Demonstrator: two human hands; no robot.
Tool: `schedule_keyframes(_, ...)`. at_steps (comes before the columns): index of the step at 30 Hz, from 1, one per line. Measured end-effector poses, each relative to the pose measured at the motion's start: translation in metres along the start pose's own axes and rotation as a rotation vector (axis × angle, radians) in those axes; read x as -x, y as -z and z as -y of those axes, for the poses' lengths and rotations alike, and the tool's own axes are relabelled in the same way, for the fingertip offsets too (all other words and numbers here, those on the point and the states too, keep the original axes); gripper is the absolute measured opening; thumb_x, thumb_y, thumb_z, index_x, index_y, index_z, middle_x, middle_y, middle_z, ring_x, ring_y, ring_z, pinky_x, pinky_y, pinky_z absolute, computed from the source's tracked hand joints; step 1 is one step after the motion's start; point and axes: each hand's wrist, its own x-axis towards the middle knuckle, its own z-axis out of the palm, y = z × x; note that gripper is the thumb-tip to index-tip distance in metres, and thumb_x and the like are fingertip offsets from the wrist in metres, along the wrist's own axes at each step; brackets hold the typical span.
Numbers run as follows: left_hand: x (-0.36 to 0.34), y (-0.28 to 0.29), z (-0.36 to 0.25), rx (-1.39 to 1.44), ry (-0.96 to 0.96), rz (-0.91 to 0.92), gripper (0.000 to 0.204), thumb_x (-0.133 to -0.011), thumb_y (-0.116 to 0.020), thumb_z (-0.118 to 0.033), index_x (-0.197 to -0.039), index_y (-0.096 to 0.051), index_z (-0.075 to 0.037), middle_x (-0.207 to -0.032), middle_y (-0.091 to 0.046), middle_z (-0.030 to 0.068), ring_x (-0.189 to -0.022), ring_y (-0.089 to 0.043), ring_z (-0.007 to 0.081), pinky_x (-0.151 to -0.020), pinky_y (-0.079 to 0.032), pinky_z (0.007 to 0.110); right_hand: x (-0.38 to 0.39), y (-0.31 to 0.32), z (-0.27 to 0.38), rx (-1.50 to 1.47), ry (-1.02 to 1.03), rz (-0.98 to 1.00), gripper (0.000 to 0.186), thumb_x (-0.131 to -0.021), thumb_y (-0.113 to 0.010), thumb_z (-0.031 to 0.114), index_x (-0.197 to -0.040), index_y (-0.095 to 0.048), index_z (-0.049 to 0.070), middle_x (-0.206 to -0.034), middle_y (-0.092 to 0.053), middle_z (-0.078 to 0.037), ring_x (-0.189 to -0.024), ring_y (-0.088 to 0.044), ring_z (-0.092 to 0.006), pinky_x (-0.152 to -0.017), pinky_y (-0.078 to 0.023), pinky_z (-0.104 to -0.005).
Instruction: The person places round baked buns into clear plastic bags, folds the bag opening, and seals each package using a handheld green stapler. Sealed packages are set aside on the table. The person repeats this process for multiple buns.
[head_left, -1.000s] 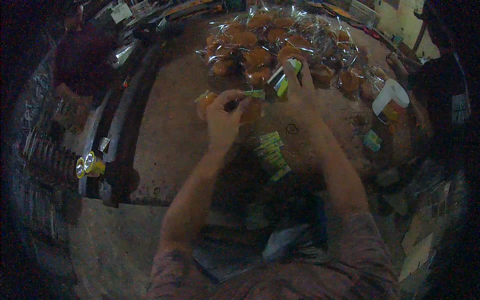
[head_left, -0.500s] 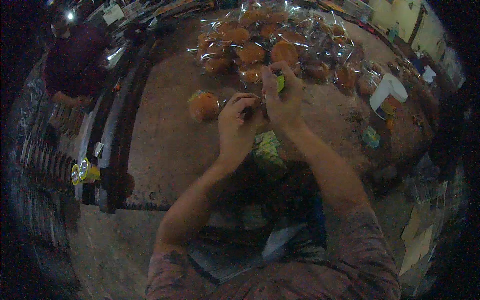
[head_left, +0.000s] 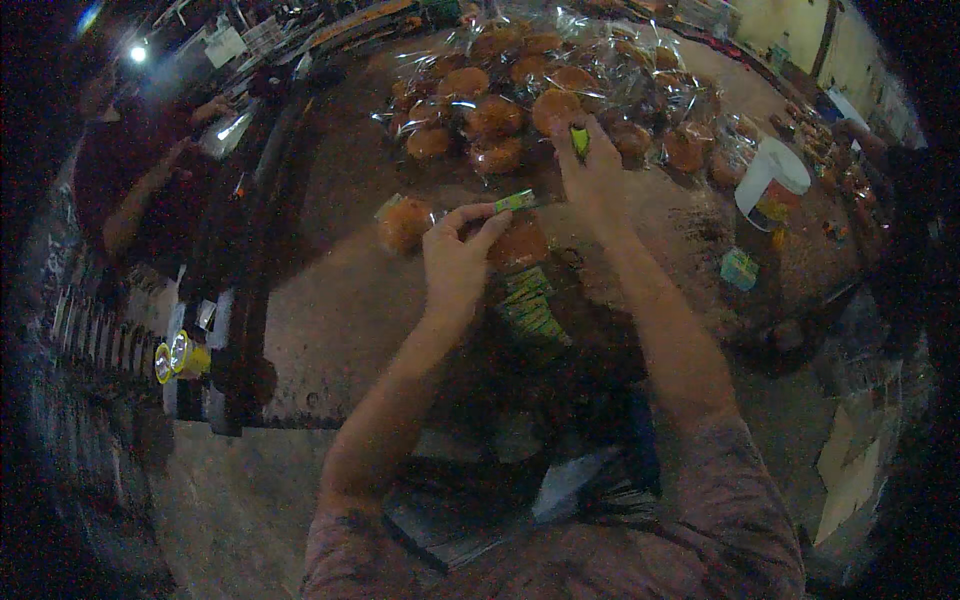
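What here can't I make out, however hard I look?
All in the head view:
Green object: mostly hidden by the right hand gripping it.
Small green strip: print too small and blurred; the left hand covers one end.
Wrapped brown rounds: farther ones partly hidden by nearer ones and glare.
Co-worker on the left: lower body lost in darkness.

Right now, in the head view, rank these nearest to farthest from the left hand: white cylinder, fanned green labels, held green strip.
1. Green strip: pinched in the left hand.
2. Fanned green labels: bodyward, slightly right.
3. White cylinder: far right.
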Motion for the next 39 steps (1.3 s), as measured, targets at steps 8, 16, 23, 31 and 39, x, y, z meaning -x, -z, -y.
schedule_keyframes(8,-0.001,-0.003,0.003,-0.116,-0.129,0.077,0.022,-0.087,-0.077,-0.012,-0.104,-0.071,0.003,-0.095,-0.072,0.0055,-0.087,-0.063,0.0106,-0.079,-0.050,0.026,0.018,0.004,0.013,-0.818,-0.336,0.153,0.040,-0.105,-0.046,0.046,-0.106,-0.059,0.009,-0.080,-0.062,-0.003,-0.076,-0.062,-0.0133,-0.072,-0.053,-0.0295)
schedule_keyframes(16,0.003,-0.010,-0.002,-0.311,-0.204,0.078,0.019,-0.088,-0.076,-0.010,-0.104,-0.071,-0.001,-0.096,-0.071,0.0042,-0.089,-0.062,0.0092,-0.082,-0.050,0.025,0.027,-0.020,-0.013,-0.559,-0.134,-0.065,0.038,-0.105,-0.043,0.044,-0.115,-0.057,0.010,-0.090,-0.065,-0.008,-0.078,-0.065,-0.0165,-0.073,-0.054,-0.0319)
schedule_keyframes(23,-0.002,0.000,-0.003,0.176,0.042,0.231,0.024,-0.090,-0.075,-0.012,-0.110,-0.068,0.000,-0.104,-0.070,0.0051,-0.092,-0.065,0.0116,-0.084,-0.053,0.029,-0.003,0.002,-0.020,-0.997,-0.636,-0.013,0.036,-0.101,-0.046,0.044,-0.096,-0.061,0.011,-0.075,-0.064,-0.006,-0.064,-0.065,-0.0211,-0.061,-0.056,-0.0371)
schedule_keyframes(31,0.000,0.010,0.006,0.591,0.202,0.555,0.029,-0.101,-0.059,-0.011,-0.129,-0.054,-0.004,-0.122,-0.065,0.0107,-0.112,-0.064,0.0231,-0.099,-0.053,0.042,0.015,0.012,0.027,-1.649,-0.505,0.476,0.031,-0.103,-0.043,0.039,-0.094,-0.051,0.011,-0.076,-0.052,-0.004,-0.067,-0.055,-0.0181,-0.061,-0.049,-0.0349)
schedule_keyframes(39,0.015,0.008,-0.010,0.570,0.336,0.476,0.023,-0.100,-0.061,-0.012,-0.121,-0.059,-0.004,-0.117,-0.065,0.0051,-0.106,-0.064,0.0153,-0.094,-0.053,0.035,0.021,0.024,0.049,-1.689,-0.548,0.536,0.033,-0.104,-0.038,0.037,-0.092,-0.050,0.009,-0.071,-0.051,-0.006,-0.060,-0.055,-0.0196,-0.053,-0.049,-0.0359)
